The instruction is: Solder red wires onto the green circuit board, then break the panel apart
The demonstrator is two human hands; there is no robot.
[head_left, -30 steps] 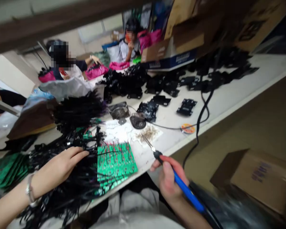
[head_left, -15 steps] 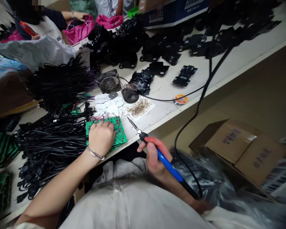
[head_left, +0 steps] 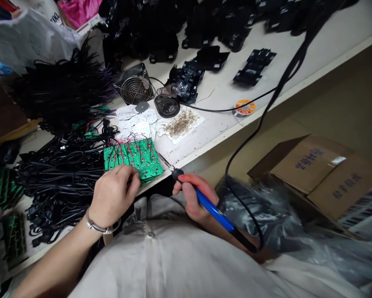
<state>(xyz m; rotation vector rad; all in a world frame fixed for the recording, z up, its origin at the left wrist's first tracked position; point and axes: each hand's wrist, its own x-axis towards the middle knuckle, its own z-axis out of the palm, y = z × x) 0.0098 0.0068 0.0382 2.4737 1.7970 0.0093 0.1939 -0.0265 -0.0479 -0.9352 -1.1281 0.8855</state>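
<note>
Green rectangular circuit board (head_left: 148,159) with thin red and black wires (head_left: 130,149) standing along its far side lies just left of the centre of the frame, near the front edge of the white tabletop (head_left: 213,130). At its lower left, the left hand (head_left: 114,190) is curled with fingers drawn together over the near side; whether they pinch anything cannot be told. The right hand (head_left: 198,196), just right of centre, is closed around a blue-handled soldering iron (head_left: 215,212), whose slim metal tip points up and left beside the board's right edge; contact is too fine to tell. Directly above the board are white speckled pads (head_left: 139,126), and to their right a white sheet (head_left: 199,121) strewn with brown crumbs. Beyond these, near the upper centre, sit a shallow black dish (head_left: 167,107), a metal coil spring (head_left: 166,91) and a square black fan (head_left: 137,89) with a round wire grille. Left of the board spreads a heap of black cables (head_left: 64,178). Right of the upper centre lies an orange-and-yellow labelled reel (head_left: 245,107), below a black moulded plastic part (head_left: 254,68). Stacked green boards (head_left: 1,188) occupy the left edge, and a brown cardboard box (head_left: 310,165) the lower right.
</note>
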